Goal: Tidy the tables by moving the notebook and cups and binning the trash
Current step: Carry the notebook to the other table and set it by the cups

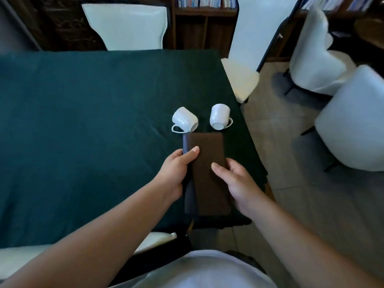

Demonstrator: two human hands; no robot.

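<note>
Notebook step in hand. Brown notebook (207, 173) is held by both hands over the near right corner of the worktop (83, 121), which is covered in dark green cloth. Left hand (176, 173) grips the notebook's left edge at the dark spine, thumb on the cover, fingers (192, 152) curled round the edge. Right hand (234, 183) holds the right edge, thumb across the cover, other fingers underneath and out of sight. Cannot tell whether the notebook is touching the cloth or just above it.

Two white cups lie tipped on their sides just beyond the notebook's far end: left cup (185, 120) near its far left corner, right cup (219, 117) near its far right corner. The left cup's rim looks almost touching the notebook. No trash or bin visible.

Judged: early in the task, cups not yet moved. Next move calls for either setting the notebook down squarely or carrying it off without nudging the cups, then freeing the hands for them.
</note>
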